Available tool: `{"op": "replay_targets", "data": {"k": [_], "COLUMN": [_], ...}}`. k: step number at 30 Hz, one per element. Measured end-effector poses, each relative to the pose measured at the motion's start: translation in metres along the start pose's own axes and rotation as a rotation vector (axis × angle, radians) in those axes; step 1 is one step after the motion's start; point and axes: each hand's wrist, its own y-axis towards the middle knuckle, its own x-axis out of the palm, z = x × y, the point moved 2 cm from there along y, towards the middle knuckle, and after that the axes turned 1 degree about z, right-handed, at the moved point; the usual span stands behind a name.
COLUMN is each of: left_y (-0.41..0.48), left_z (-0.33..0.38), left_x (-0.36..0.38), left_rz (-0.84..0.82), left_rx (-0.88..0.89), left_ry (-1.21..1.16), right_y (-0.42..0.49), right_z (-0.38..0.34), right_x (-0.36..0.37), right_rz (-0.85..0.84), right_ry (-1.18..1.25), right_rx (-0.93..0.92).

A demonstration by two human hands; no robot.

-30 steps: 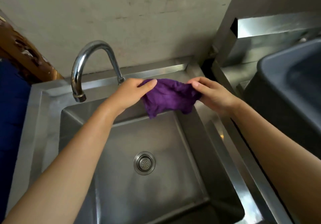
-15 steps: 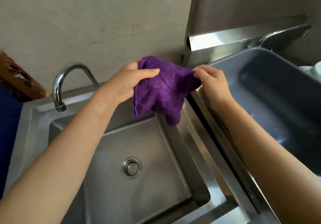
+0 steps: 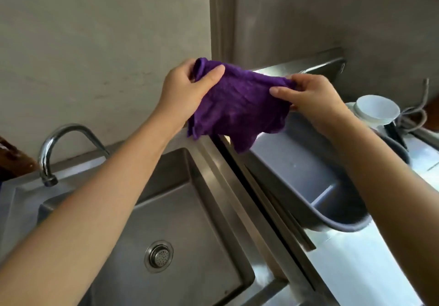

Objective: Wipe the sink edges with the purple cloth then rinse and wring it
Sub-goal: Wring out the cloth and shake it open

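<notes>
The purple cloth (image 3: 237, 106) hangs spread between both hands, held up in the air above the right rim of the steel sink (image 3: 213, 175). My left hand (image 3: 187, 87) pinches its top left corner. My right hand (image 3: 308, 96) grips its right edge. The cloth's lower edge dangles over the gap between the sink and the grey basin (image 3: 308, 177). The curved tap (image 3: 59, 144) stands at the sink's back left, with no water running. The drain strainer (image 3: 158, 255) sits in the dry-looking sink floor.
A grey plastic basin sits on the steel counter (image 3: 356, 270) right of the sink. A white bowl (image 3: 376, 109) and a dark utensil lie behind it, with a coiled hose (image 3: 415, 115) at far right. A plain wall (image 3: 107, 44) stands close behind.
Both hands have lifted the cloth up and to the right, off the sink's back edge, and spread it wider. The view has swung right, showing more of the basin.
</notes>
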Motion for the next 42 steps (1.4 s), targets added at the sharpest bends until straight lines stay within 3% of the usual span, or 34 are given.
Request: {"op": "replay_targets", "data": {"k": [5,7,10,13,15,17,20,23,26,30,37,39,42], "left_y": [0.003,0.004,0.005,0.001,-0.004,-0.009,-0.017,-0.027,-0.026,-0.018,0.006,0.013,0.021], "left_z": [0.010,0.013,0.006,-0.010,-0.021,-0.031,-0.047,-0.053,-0.062,-0.074,-0.106,-0.118,-0.129], "left_x": [0.050,0.066,0.087,0.112,0.131,0.148,0.164,0.171,0.166,0.160,0.180,0.182,0.183], "left_rz": [-0.030,-0.033,-0.002,0.016,0.014,-0.034,-0.125,-0.186,-0.280,-0.413,-0.600,-0.635,-0.662], "left_rx": [0.118,0.134,0.050,-0.201,-0.352,-0.573,-0.888,-1.005,-0.977,-0.928,-0.623,-0.521,-0.415], "left_ry": [0.156,0.192,0.140,-0.079,-0.128,-0.180,-0.296,-0.340,-0.197,0.023,0.655,0.902,1.093], "right_y": [0.008,0.007,0.004,0.002,0.004,0.009,0.014,0.022,0.027,0.023,0.052,0.063,0.072], "right_z": [0.009,0.017,0.024,0.038,0.059,0.081,0.102,0.115,0.132,0.155,0.189,0.196,0.201], "right_x": [-0.034,-0.044,-0.061,-0.072,-0.071,-0.068,-0.070,-0.072,-0.069,-0.061,-0.031,-0.022,-0.019], "right_rz": [0.087,0.090,0.146,0.071,0.062,0.161,0.327,0.247,0.062,-0.201,-0.217,-0.179,-0.081], "right_ry": [-0.635,-0.682,-0.235,0.316,0.334,0.158,-0.352,-0.583,-0.690,-0.645,-0.658,-0.661,-0.600], "right_rx": [-0.189,-0.171,-0.090,0.111,0.192,0.219,0.183,0.221,0.226,0.288,0.349,0.356,0.352]}}
